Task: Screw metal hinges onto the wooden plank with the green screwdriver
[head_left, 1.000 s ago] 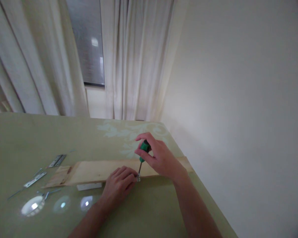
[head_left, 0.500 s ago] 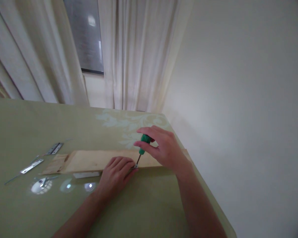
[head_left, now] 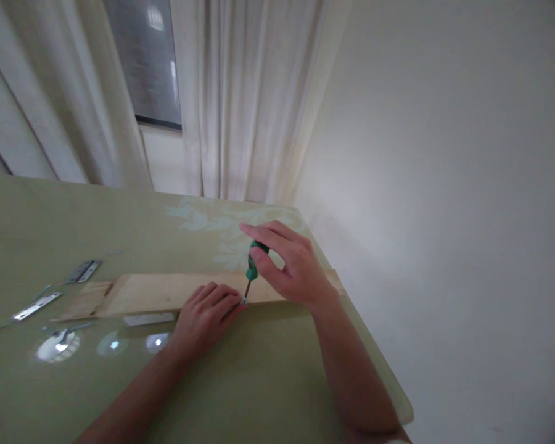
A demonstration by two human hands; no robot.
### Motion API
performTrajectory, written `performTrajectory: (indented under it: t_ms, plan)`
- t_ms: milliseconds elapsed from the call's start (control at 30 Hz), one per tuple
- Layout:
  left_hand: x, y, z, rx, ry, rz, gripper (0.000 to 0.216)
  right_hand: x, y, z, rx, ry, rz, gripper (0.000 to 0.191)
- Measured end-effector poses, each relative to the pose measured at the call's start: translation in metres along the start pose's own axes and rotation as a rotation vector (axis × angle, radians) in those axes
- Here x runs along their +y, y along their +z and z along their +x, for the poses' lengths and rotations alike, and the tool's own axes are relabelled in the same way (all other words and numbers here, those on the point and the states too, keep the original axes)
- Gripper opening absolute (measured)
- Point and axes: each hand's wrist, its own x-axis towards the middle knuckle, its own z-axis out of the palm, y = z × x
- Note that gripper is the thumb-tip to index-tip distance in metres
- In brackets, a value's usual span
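A green-handled screwdriver (head_left: 251, 271) is held in my right hand (head_left: 289, 262), the thumb and fingers around its handle and some fingers raised. It stands tilted, its shaft running down to a small metal piece (head_left: 244, 301) at the near edge of a long pale wooden board (head_left: 152, 293). My left hand (head_left: 208, 314) is closed on that near edge, fingers on top and thumb in front, beside the screwdriver tip. The fingertips partly hide the metal piece, so its shape cannot be made out.
To the left on the green table (head_left: 268, 382) lie a silver hinge (head_left: 84, 271), a narrow metal strip (head_left: 37, 306) and thin rod-like pieces. A white block (head_left: 148, 319) shows under the board. The table's right edge runs near the wall (head_left: 444, 216); curtains (head_left: 245, 92) hang behind.
The whole view has shifted, so everything appears further left. My right hand's grip has turned around the screwdriver handle, with the index finger more stretched out. My left hand stays on the board.
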Motion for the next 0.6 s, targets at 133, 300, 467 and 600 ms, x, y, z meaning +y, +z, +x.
performTrajectory:
  t_ms: [133,300,467,600]
  plan:
    - [0.002,-0.001,0.001,-0.006,-0.012,0.029,0.018,0.003,0.003,-0.001,-0.034,-0.029,0.080,0.035]
    - [0.004,-0.001,0.002,-0.019,-0.014,0.084,0.018,0.007,0.013,-0.001,0.133,-0.064,-0.093,0.035]
    - [0.001,0.000,0.003,-0.036,-0.036,0.045,0.019,0.003,0.009,0.000,-0.011,-0.080,0.134,0.042]
    - [0.001,-0.001,0.004,-0.047,-0.069,0.027,0.018,0.009,0.022,-0.004,0.141,-0.077,0.138,0.026]
